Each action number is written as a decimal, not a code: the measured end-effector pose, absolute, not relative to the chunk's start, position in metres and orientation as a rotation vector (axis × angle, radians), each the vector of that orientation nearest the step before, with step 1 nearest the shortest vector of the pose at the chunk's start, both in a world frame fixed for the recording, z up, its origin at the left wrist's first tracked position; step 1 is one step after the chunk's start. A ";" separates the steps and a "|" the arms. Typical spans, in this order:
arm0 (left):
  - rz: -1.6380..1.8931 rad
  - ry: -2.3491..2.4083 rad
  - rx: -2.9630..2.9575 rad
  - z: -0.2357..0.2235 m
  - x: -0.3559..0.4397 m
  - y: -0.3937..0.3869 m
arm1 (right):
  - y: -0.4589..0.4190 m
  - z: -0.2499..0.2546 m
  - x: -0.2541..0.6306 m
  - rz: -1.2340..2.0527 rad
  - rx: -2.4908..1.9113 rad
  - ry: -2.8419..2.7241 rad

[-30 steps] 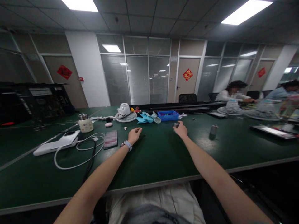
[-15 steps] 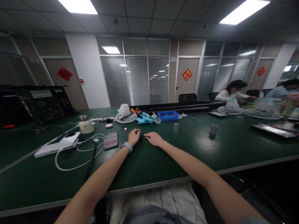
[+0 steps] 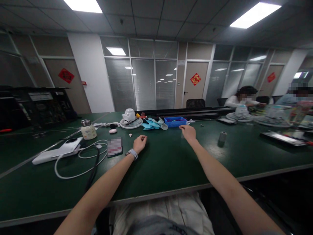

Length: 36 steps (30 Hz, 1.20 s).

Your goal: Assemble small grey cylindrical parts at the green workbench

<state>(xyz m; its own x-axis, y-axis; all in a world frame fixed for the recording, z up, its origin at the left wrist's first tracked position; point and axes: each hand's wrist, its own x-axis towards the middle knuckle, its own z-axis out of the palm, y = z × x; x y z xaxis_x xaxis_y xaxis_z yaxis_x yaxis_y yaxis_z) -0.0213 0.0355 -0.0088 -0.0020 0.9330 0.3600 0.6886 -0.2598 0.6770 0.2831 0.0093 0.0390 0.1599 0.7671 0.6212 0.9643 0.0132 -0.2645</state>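
My left hand (image 3: pixel 140 142) rests on the green table (image 3: pixel 158 169) with a watch on its wrist. Its fingers are curled in and I see nothing in them. My right hand (image 3: pixel 188 133) is stretched forward, just short of a blue bin (image 3: pixel 175 121) of small parts. Its fingers bend down over the spot where a small grey roll stood, and the roll is hidden under the hand. A second grey roll (image 3: pixel 222 136) stands upright to the right, well apart from the hand.
Light blue fan blades (image 3: pixel 153 124) and a white fan body on a grille (image 3: pixel 129 119) lie beyond my hands. To the left are a phone (image 3: pixel 114 147), a white cable (image 3: pixel 73 163), a white device (image 3: pixel 57 150) and a small jar (image 3: pixel 88 129). Other people sit at the far right.
My right hand left the grey roll, swung left beside my left hand, then came back forward and now covers the roll. My left hand stayed put.
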 end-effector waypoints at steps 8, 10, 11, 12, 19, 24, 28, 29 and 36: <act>1.093 1.685 1.991 -0.009 -0.022 0.036 | 0.015 0.032 0.311 -0.284 -1.935 -1.550; 1.088 1.682 1.996 -0.009 -0.022 0.037 | 0.014 0.034 0.309 -0.270 -1.940 -1.555; 1.090 1.680 1.997 -0.009 -0.021 0.037 | 0.014 0.035 0.308 -0.268 -1.938 -1.555; 1.091 1.678 1.996 -0.009 -0.021 0.037 | 0.014 0.035 0.308 -0.268 -1.935 -1.552; 1.073 1.717 2.006 -0.004 -0.018 0.031 | 0.017 0.037 0.314 -0.256 -1.970 -1.563; 1.057 1.726 2.021 -0.006 -0.019 0.033 | 0.017 0.037 0.313 -0.274 -1.958 -1.600; 1.055 1.724 2.029 -0.008 -0.020 0.036 | 0.015 0.039 0.310 -0.281 -1.980 -1.609; 1.056 1.720 2.032 -0.008 -0.020 0.036 | 0.015 0.040 0.309 -0.277 -1.990 -1.608; 1.034 1.695 2.025 -0.008 -0.020 0.035 | 0.012 0.042 0.308 -0.199 -2.025 -1.607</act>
<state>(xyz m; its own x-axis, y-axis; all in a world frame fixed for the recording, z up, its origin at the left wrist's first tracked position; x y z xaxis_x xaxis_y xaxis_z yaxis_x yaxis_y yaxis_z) -0.0202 0.0345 -0.0076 0.0425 0.9435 0.3287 0.7244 -0.2557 0.6402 0.3076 0.0120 0.0418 0.2774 0.8570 0.4343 0.9370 -0.1413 -0.3196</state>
